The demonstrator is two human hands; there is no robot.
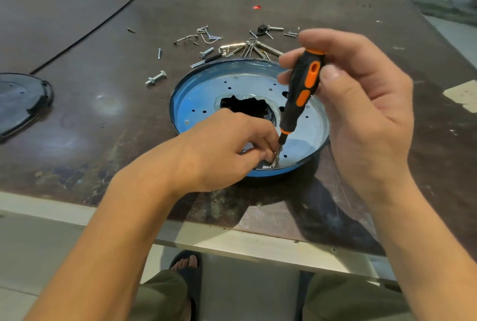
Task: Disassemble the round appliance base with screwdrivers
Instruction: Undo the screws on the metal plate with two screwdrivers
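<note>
Left hand [227, 150] pinched the tip of the black-and-orange-handled screwdriver [302, 88] at the near rim of the round blue-rimmed metal appliance base [204, 93]. Right hand [361, 103] gripped its handle. Tilted tip might slip, jabbing the left hand; loose silver screws [206, 52] beyond could scatter.

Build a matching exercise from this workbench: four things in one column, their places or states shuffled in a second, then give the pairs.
Things
1. screwdriver
2. round appliance base
3. loose screws and bolts
4. black round cover

Places or states
A. lies at the left edge of the view
B. scattered beyond the base
C. gripped by the right hand, tip down
D. blue-rimmed, with a dark hole in its middle

Pairs: 1-C, 2-D, 3-B, 4-A
</note>
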